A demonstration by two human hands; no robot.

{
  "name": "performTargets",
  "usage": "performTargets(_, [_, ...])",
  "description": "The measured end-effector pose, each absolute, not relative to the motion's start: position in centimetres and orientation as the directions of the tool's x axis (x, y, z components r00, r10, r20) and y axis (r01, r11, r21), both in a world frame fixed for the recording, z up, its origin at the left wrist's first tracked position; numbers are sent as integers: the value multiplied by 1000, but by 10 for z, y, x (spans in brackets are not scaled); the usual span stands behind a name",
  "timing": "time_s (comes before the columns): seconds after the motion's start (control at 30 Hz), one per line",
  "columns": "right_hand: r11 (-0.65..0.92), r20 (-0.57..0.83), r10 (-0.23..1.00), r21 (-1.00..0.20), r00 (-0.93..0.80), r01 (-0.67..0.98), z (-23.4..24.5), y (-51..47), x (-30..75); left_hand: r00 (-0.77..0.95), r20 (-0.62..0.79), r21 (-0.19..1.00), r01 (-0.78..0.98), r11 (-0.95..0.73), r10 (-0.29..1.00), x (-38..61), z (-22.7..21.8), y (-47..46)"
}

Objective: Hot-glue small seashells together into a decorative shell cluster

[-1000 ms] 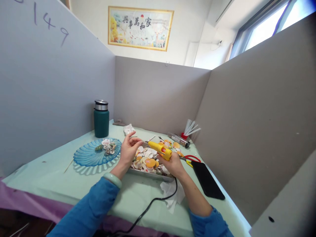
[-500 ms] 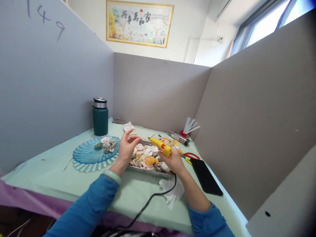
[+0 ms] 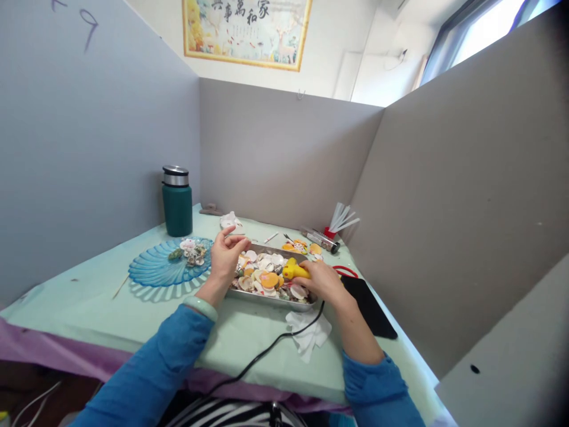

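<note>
In my right hand (image 3: 322, 281) is a yellow glue gun (image 3: 294, 270), held over the right part of a metal tray (image 3: 271, 301). Its black cord (image 3: 267, 351) runs from below that hand down to the table's front edge. Mixed seashells (image 3: 267, 279), white, orange and brown, fill the tray. My left hand (image 3: 225, 255) is raised at the tray's left edge, thumb and fingertips pinched together; whatever they hold is too small to make out. Left of it, a blue scalloped plate (image 3: 153, 264) carries a cluster of shells (image 3: 193, 252).
A green thermos (image 3: 176, 207) stands behind the plate. Crumpled tissue (image 3: 309, 335) lies before the tray. On the right are a black phone (image 3: 371, 308), red-handled scissors (image 3: 347, 271), a clear tube (image 3: 320, 240) and glue sticks (image 3: 341, 218) in a red holder. Grey partitions (image 3: 284, 154) enclose the table.
My right hand has turned over, swinging the glue gun from pointing up-left to lying lower over the shells. My left hand stays pinched near the tray's edge. The view has tilted down slightly.
</note>
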State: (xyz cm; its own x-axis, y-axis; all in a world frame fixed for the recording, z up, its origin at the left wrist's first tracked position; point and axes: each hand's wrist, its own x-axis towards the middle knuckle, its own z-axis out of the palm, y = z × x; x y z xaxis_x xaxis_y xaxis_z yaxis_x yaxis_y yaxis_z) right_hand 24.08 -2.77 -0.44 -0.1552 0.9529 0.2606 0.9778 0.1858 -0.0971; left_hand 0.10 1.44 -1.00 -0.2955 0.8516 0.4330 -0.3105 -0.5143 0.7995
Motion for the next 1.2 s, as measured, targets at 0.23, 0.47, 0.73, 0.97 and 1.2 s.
performTargets(0.23, [240, 333, 920, -59, -207, 969, -4, -26, 252, -310, 416, 814, -293, -502, 855, 1, -8, 13])
performTargets(0.47, [422, 491, 825, -204, -280, 883, 6, -24, 244, -323, 409, 814, -294, -502, 853, 2, -6, 11])
performTargets(0.73, [543, 325, 800, -33, -505, 839, 36, -17, 192, -304, 461, 813, -231, -534, 834, 3, -7, 11])
performTargets(0.97, [436, 198, 871, 110, -450, 893, 39, 4, 170, -345, 456, 798, -248, -549, 820, 3, -8, 14])
performTargets(1.2, [439, 60, 891, 149, -451, 886, 30, 48, 144, -411, 445, 794, -230, -563, 795, -2, -6, 16])
